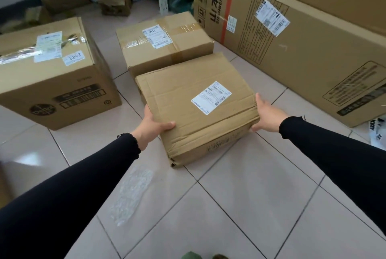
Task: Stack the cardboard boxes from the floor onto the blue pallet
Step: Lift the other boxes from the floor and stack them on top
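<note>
Far to the left of both hands, a big cardboard box [52, 70] with a "5842" sticker and shiny tape stands on the tiled floor [240, 206], well apart from the person's reach. The left hand [153, 126] comes in from a black sleeve [69, 192] and is pressed against the left side of the near box [196, 108]; its thumb lies over the top edge close to the front corner, while the fingers go down the side, out of sight. This box sits directly between the two hands, turned at an angle to the floor tiles, its creased top carrying a white label [211, 97]. Whether its underside is resting on the floor or is just clear of it cannot be told. Beyond the hands, just behind the held box and seemingly touching its far edge, stands a taped box [165, 41] with its own shipping label. The right hand [266, 114] is spread flat against the right side of the near box, fingers pointing down toward the lower edge and thumb up by the top corner, so that the two palms clamp the box from opposite sides. To the right of the right hand, a long carton [302, 49] with a red strap and printed markings lies along the floor, close by but not touching the hand.
</note>
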The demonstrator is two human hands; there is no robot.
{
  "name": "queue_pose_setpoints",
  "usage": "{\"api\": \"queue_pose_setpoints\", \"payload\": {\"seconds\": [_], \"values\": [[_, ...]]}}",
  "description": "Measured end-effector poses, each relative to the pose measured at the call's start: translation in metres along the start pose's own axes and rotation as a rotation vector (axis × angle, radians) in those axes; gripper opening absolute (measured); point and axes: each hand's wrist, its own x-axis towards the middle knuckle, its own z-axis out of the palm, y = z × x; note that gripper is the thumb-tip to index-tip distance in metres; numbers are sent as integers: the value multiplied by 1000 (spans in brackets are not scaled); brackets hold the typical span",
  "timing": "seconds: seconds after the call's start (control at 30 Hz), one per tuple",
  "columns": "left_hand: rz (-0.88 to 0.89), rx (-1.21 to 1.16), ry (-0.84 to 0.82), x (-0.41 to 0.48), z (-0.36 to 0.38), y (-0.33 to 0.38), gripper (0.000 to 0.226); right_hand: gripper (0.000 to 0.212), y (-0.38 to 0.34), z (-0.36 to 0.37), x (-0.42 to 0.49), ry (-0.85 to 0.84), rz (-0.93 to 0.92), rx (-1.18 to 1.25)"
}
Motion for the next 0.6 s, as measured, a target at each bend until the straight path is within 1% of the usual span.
{"api": "queue_pose_setpoints", "payload": {"seconds": [0.17, 0.33, 0.47, 0.6], "values": [[92, -10, 11, -50, -6, 13, 99, 139, -7, -9, -34, 86, -67, -37], [213, -61, 53, -117, -33, 48, 94, 141, -29, -42, -93, 200, -130, -1], [342, -70, 117, -156, -75, 90, 90, 138, -75, -83, -132, 323, -200, 56], [422, -72, 237, -183, -147, 125, 87, 132, -148, -114, -150, 425, -331, 143]]}}
